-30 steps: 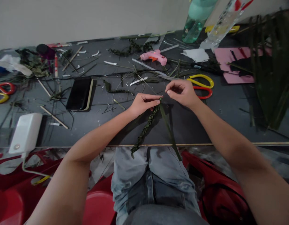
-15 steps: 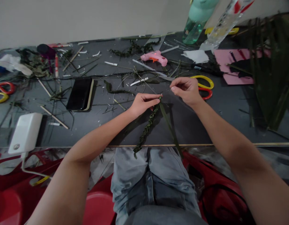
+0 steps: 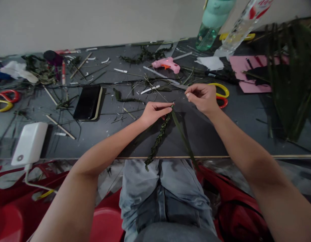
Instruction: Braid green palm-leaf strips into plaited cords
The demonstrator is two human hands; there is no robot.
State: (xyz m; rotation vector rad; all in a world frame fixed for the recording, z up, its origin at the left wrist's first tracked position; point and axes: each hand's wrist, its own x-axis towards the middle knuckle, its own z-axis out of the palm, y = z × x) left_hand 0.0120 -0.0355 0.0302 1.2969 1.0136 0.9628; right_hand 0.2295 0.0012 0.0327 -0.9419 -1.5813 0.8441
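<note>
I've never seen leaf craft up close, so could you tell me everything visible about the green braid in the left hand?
The braid is slim and dark green, with overlapping plaited folds that look like leaf strips. The left hand pinches its upper end between thumb and fingers. It slants down toward the person, past the table edge, its tip showing against the jeans; whether it touches them is unclear.

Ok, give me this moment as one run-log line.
left hand: pinching green braid | right hand: curled, contents unclear, near scissors | on table: pink glue gun
</note>
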